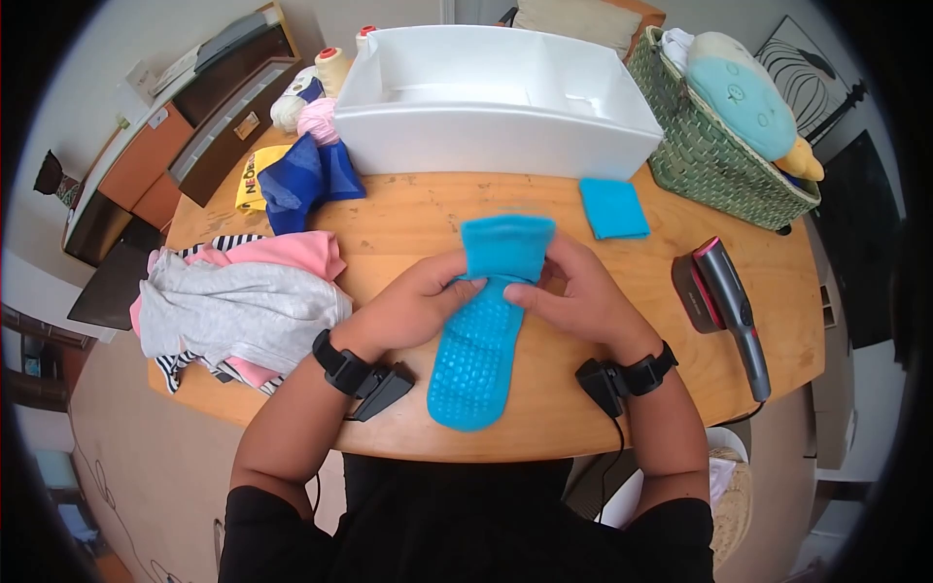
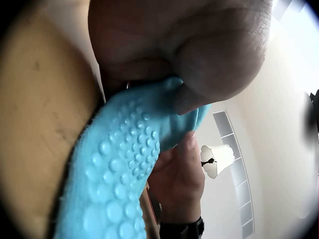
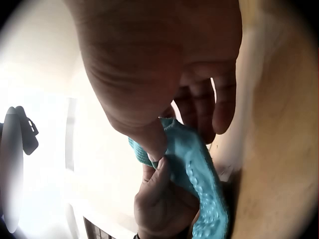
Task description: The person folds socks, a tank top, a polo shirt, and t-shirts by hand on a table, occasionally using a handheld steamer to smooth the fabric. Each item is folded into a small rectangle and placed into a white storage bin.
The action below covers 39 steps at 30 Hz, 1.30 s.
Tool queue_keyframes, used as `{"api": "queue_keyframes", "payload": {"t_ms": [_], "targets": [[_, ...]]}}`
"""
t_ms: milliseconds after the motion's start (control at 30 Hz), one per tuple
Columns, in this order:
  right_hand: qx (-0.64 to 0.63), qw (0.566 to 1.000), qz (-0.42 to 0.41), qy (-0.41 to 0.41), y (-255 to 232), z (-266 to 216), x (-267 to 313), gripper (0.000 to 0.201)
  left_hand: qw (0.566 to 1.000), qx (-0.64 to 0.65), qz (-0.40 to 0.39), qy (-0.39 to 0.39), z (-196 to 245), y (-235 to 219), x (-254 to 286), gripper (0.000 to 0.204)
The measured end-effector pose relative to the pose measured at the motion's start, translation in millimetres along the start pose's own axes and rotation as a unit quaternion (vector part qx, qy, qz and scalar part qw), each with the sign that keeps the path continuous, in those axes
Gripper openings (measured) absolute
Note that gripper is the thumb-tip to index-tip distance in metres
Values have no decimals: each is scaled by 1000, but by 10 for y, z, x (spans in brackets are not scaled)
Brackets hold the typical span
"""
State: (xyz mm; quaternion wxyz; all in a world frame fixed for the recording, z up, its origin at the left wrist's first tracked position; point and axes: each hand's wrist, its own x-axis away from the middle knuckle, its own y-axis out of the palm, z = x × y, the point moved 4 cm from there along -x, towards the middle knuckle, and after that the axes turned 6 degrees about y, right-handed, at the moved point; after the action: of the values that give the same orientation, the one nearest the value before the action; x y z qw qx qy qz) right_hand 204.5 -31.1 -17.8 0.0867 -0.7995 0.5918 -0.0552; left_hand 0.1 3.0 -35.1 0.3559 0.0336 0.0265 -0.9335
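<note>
A bright blue sock point(image 1: 476, 360) with rubbery dots over its sole lies lengthwise between the two hands, its ribbed cuff point(image 1: 507, 243) pointing away from the body. My left hand point(image 1: 420, 299) pinches it at the left edge just below the cuff, thumb on top. From the other side my right hand point(image 1: 583, 291) grips the same part, its thumb laid across the dotted face and the fingers behind. In the left wrist view the dotted sole point(image 2: 117, 184) bends down from under the left palm. The right wrist view shows both thumbs close together on the fabric.
A folded blue cloth piece point(image 1: 614, 209) lies at the right, near a handheld steamer point(image 1: 724, 301). Behind stand a white divided box point(image 1: 496, 141) and a green woven basket point(image 1: 719, 175) with a plush toy. Heaped clothes point(image 1: 238, 311), blue fabric point(image 1: 296, 189) and yarn point(image 1: 318, 119) occupy the left.
</note>
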Motion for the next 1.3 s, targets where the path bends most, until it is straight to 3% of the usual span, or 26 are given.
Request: {"api": "queue_keyframes", "payload": {"t_ms": [67, 100, 167, 267, 533, 633, 767, 833, 1033, 1133, 1300], "targets": [[73, 993, 22, -85, 4, -173, 20, 44, 1000, -25, -5, -9, -22, -1, -6, 36], [72, 994, 21, -84, -15, -139, 4, 44, 999, -16, -5, 35, -1, -10, -37, 43], [125, 974, -32, -186, -17, -99, -2, 52, 997, -7, -4, 78, 21, -19, -46, 50], [149, 971, -29, -185, -24, -30, 17, 57, 999, 21, 2, 32, -32, -35, -43, 54], [205, 959, -38, -192, 17, -159, 55, 63, 998, 32, 35, -35, -142, -131, -25, 23], [184, 967, -44, -172, 17, -145, 57, 63, 998, 53, 8, -30, -97, -106, -31, 17], [117, 979, -67, -154, 55, -102, 40, 62, 998, 53, 12, -18, -79, -88, -13, 19], [137, 975, -65, -161, 56, -101, 36, 62, 993, 92, 9, -74, -67, -99, 41, 22], [173, 970, -56, -162, 47, -95, 32, 58, 979, 189, -41, -64, -113, -168, 69, 30], [186, 969, -59, -152, 25, -90, 22, 52, 993, 115, -24, -15, 19, -22, 58, 40], [162, 972, -71, -155, -6, -72, 42, 59, 992, 121, -7, -27, -24, -32, 42, 47]]}}
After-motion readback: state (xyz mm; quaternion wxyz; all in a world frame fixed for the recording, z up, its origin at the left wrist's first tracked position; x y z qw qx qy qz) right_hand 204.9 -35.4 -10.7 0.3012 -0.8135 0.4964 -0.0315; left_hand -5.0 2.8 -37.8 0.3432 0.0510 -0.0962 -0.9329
